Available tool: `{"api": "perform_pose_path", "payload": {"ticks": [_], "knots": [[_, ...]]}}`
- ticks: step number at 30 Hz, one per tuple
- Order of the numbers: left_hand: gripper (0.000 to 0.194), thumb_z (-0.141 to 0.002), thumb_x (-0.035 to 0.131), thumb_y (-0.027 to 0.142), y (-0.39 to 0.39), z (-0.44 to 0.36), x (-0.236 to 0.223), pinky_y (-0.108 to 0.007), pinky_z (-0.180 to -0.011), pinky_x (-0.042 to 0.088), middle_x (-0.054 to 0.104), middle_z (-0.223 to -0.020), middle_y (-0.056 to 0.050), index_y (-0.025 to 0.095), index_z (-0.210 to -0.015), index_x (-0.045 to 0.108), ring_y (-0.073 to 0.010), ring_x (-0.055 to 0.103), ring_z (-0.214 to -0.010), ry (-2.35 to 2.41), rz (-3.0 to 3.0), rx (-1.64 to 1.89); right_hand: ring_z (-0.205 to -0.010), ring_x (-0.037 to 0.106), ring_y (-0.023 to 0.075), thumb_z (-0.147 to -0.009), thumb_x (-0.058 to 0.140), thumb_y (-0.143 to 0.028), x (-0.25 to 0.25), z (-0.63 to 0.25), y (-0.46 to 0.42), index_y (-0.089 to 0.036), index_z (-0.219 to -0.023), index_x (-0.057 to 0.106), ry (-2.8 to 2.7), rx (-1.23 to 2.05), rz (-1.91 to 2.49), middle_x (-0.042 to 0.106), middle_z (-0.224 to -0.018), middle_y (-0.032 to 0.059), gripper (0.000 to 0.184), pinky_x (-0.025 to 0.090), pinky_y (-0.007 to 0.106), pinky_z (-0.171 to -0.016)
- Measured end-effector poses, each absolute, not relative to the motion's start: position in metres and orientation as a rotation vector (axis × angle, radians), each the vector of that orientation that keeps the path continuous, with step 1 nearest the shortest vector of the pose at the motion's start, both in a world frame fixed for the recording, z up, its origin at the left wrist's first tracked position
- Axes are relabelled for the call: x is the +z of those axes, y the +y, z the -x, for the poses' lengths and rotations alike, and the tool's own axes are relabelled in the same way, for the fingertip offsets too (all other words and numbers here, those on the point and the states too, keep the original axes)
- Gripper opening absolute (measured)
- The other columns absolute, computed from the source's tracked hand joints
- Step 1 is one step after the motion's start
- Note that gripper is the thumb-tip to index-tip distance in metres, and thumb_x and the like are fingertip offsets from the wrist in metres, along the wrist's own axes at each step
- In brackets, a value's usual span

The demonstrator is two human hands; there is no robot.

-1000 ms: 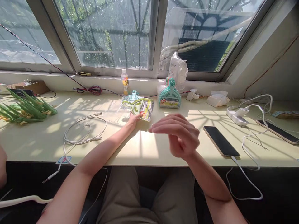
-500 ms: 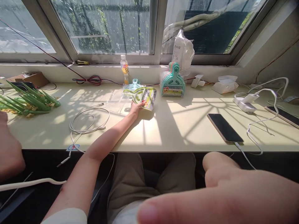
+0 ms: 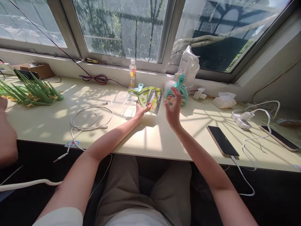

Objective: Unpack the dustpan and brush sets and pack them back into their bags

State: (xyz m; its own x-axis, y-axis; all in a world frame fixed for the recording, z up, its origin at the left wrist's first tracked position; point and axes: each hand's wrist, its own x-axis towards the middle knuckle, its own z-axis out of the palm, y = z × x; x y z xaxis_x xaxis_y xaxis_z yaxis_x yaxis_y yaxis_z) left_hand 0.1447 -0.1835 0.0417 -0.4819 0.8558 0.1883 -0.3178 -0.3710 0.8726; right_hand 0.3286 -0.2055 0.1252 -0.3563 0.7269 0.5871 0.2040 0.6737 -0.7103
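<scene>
My left hand (image 3: 141, 110) grips the near edge of a yellow-green mini dustpan-and-brush set (image 3: 148, 97) with a printed label, lifted a little off the cream desk (image 3: 150, 138). My right hand (image 3: 173, 110) is open, fingers spread and raised, just right of that set and in front of a stack of teal and pink dustpan sets (image 3: 176, 88); whether it touches either, I cannot tell. A light blue set (image 3: 139, 88) lies behind the held one, on a clear plastic bag (image 3: 119, 105).
A drink bottle (image 3: 133, 73) and a white bag (image 3: 188, 67) stand by the window. A coiled white cable (image 3: 90, 117) lies left, green plastic pieces (image 3: 30, 92) far left. Two phones (image 3: 222, 140) (image 3: 279, 138), a charger (image 3: 241, 121) and a tissue pack (image 3: 223, 99) lie right. Another person's arm (image 3: 7, 138) is at the left edge.
My right hand went from mid-desk up close to the camera, then reached forward beside the yellow-green set. The left hand kept hold of the set, which now sits slightly higher.
</scene>
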Motion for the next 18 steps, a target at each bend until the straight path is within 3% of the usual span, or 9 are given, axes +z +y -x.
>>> {"api": "perform_pose_path", "payload": {"ticks": [3, 6, 9, 12, 18], "knots": [[0.084, -0.061, 0.096, 0.015, -0.185, -0.146, 0.041, -0.046, -0.093, 0.059, 0.073, -0.131, -0.011, 0.027, -0.134, 0.058, -0.0358, 0.068, -0.126, 1.069, -0.896, 1.973, -0.148, 0.058, 0.04, -0.095, 0.062, -0.059, 0.083, -0.3, -0.14, -0.019, -0.16, 0.046, -1.599, 1.165, 1.014, 0.059, -0.157, 0.0215, 0.078, 0.054, 0.061, -0.115], [0.084, -0.059, 0.097, 0.016, -0.183, -0.146, 0.039, -0.045, -0.097, 0.057, 0.075, -0.124, -0.01, 0.026, -0.133, 0.059, -0.0345, 0.067, -0.127, 1.089, -0.939, 1.956, -0.125, 0.074, 0.0356, -0.081, 0.077, -0.057, 0.045, -0.298, -0.116, -0.019, -0.139, 0.062, -1.517, 1.497, 0.878, 0.076, -0.135, 0.0174, 0.071, 0.062, 0.05, -0.105], [0.081, -0.061, 0.096, 0.016, -0.18, -0.148, 0.039, -0.045, -0.102, 0.054, 0.077, -0.117, -0.011, 0.023, -0.132, 0.06, -0.0328, 0.067, -0.125, 1.079, -1.043, 1.915, -0.101, 0.08, 0.0288, -0.069, 0.086, -0.053, 0.024, -0.299, -0.114, -0.024, -0.119, 0.068, -1.432, 1.515, 0.826, 0.083, -0.111, 0.0085, 0.061, 0.065, 0.041, -0.089], [0.081, -0.06, 0.095, 0.01, -0.178, -0.152, 0.041, -0.044, -0.111, 0.047, 0.077, -0.116, -0.011, 0.021, -0.132, 0.06, -0.0311, 0.066, -0.128, 1.053, -1.165, 1.909, -0.086, 0.079, 0.0241, -0.065, 0.089, -0.052, 0.018, -0.3, -0.113, -0.024, -0.109, 0.069, -1.313, 1.502, 0.889, 0.083, -0.098, 0.0053, 0.056, 0.063, 0.035, -0.077], [0.088, -0.055, 0.099, 0.015, -0.181, -0.156, 0.047, -0.046, -0.109, 0.049, 0.077, -0.115, -0.011, 0.023, -0.134, 0.06, -0.0324, 0.069, -0.122, 1.038, -1.203, 1.863, -0.082, 0.079, 0.0236, -0.059, 0.095, -0.053, 0.02, -0.306, -0.112, -0.023, -0.102, 0.071, -1.268, 1.507, 0.869, 0.082, -0.091, 0.004, 0.058, 0.063, 0.035, -0.074]]}}
